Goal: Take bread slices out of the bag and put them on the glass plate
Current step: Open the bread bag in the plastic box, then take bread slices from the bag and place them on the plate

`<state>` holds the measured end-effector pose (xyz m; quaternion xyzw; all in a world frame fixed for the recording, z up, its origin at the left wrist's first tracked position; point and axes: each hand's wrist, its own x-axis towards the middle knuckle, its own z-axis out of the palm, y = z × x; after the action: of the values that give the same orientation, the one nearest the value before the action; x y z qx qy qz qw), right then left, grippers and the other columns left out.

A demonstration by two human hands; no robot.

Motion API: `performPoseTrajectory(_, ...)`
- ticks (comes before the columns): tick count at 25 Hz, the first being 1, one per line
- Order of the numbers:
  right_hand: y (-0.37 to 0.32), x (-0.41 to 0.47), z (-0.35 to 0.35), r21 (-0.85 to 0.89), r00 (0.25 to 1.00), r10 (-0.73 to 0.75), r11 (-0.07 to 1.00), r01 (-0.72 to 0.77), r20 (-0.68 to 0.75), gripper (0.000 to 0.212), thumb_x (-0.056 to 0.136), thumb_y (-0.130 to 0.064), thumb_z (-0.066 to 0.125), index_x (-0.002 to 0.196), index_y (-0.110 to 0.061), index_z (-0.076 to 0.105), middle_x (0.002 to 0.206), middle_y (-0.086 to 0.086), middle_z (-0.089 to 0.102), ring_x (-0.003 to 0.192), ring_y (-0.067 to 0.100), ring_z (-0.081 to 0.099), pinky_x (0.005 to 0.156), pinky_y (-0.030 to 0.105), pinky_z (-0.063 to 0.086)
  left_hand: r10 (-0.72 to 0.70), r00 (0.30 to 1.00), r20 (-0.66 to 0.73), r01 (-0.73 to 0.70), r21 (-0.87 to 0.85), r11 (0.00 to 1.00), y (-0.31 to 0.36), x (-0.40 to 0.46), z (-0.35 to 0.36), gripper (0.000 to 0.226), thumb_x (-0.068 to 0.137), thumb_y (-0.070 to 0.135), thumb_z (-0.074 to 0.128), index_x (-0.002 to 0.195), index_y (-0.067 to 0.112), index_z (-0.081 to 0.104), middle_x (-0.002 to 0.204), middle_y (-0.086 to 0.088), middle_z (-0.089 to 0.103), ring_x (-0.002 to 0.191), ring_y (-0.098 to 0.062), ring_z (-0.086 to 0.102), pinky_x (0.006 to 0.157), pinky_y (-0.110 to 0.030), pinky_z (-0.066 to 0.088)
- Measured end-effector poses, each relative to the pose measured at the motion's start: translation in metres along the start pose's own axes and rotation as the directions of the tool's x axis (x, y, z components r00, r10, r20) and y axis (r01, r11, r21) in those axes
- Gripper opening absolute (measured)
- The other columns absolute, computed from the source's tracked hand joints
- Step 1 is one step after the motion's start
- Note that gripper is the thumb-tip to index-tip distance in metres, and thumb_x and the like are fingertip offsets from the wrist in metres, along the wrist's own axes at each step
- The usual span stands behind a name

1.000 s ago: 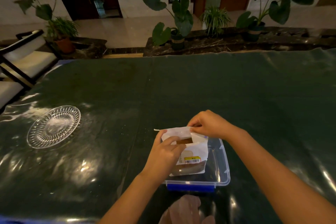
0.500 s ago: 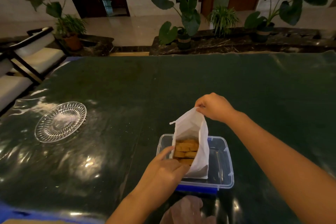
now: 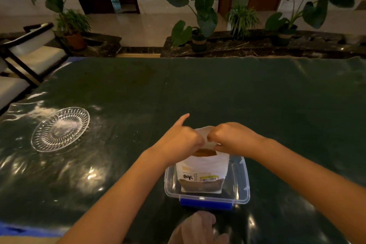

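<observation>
A white paper bread bag (image 3: 202,170) with a label stands upright in a clear plastic box (image 3: 240,182) near the table's front edge. Brown bread (image 3: 204,153) shows at the bag's mouth. My left hand (image 3: 178,140) and my right hand (image 3: 231,136) both grip the bag's top edge, close together, with the left index finger sticking out. The glass plate (image 3: 60,128) lies bare on the table far to the left of the bag.
The dark green table (image 3: 217,95) is covered with glossy film. The box has a blue clip (image 3: 206,203) at its front. A crumpled clear plastic piece (image 3: 196,228) lies at the near edge. Chairs (image 3: 29,51) stand at the left; potted plants beyond.
My left hand has risen from the bag's lower front to its top edge beside the right hand. The bag's mouth, held wide before, is now pinched between both hands.
</observation>
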<state>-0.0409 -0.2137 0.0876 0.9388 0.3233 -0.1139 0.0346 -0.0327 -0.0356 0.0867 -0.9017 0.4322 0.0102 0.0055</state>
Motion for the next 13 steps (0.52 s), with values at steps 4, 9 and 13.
performPoseTrajectory(4, 0.012, -0.013, 0.011, 0.005, 0.996, -0.001, 1.000, 0.001, 0.091, 0.035, 0.080, -0.039, 0.061, 0.109, -0.019, 0.059, 0.102, 0.004, 0.066, 0.087, 0.019, 0.062, 0.076, 0.035, 0.056, -0.053, 0.987, 0.149, 0.036, 0.112, 0.993, -0.012, -0.015, 0.010, 0.020, 0.087, 0.033, 0.051, 0.091, 0.026, 0.069, 0.093, 0.004, 0.070, 0.103, -0.013, 0.060, 0.099, -0.046, -0.029)
performPoseTrajectory(9, 0.011, -0.018, 0.015, 0.090, 0.996, -0.001, 0.996, -0.007, 0.089, 0.074, 0.070, -0.049, 0.068, 0.132, -0.021, 0.037, 0.134, 0.001, 0.051, 0.120, 0.019, 0.048, 0.100, 0.039, 0.044, -0.021, 0.992, 0.127, 0.008, 0.102, 0.995, -0.018, -0.034, 0.015, 0.053, 0.079, 0.067, 0.029, 0.101, 0.036, 0.067, 0.127, 0.013, 0.059, 0.133, -0.008, 0.034, 0.088, -0.047, -0.045)
performPoseTrajectory(13, 0.010, -0.021, 0.009, 0.038, 0.989, 0.050, 0.998, -0.056, 0.142, 0.075, 0.073, -0.050, 0.065, 0.135, -0.021, 0.035, 0.141, 0.002, 0.045, 0.131, 0.019, 0.038, 0.112, 0.040, 0.028, -0.027, 1.000, 0.008, 0.026, 0.085, 0.996, -0.012, -0.050, 0.013, 0.026, 0.074, 0.050, 0.060, 0.092, 0.033, 0.069, 0.107, 0.012, 0.070, 0.123, -0.010, 0.050, 0.102, -0.056, -0.026)
